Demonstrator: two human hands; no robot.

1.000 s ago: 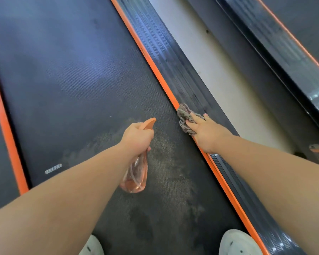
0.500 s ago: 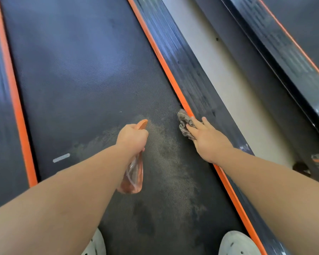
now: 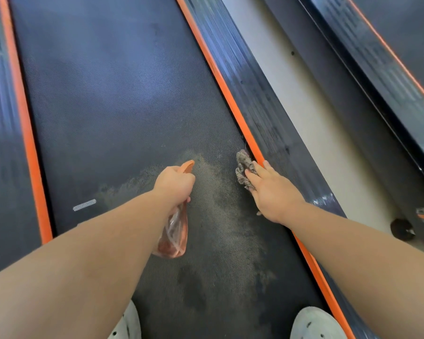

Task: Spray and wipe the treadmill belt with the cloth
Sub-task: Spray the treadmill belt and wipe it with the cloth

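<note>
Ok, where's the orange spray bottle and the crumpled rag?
Translucent orange plastic spray bottle [image 3: 175, 237]: head view, on its lower body.
Crumpled grey patterned cloth [image 3: 242, 165]: head view, on its bunched far end.

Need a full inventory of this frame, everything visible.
treadmill belt: 1, black, centre
pale smear: 1, tan, on belt around hands
white mark: 1, white, belt left
edge strips: 2, orange, beside belt
cloth: 1, grey patterned, belt's right edge
spray bottle: 1, translucent orange, over belt
floor: 1, beige, right of treadmill
second treadmill: 1, black, far right
shoes: 2, white, bottom edge
left hand: 1, grips spray bottle
right hand: 1, presses cloth
</note>
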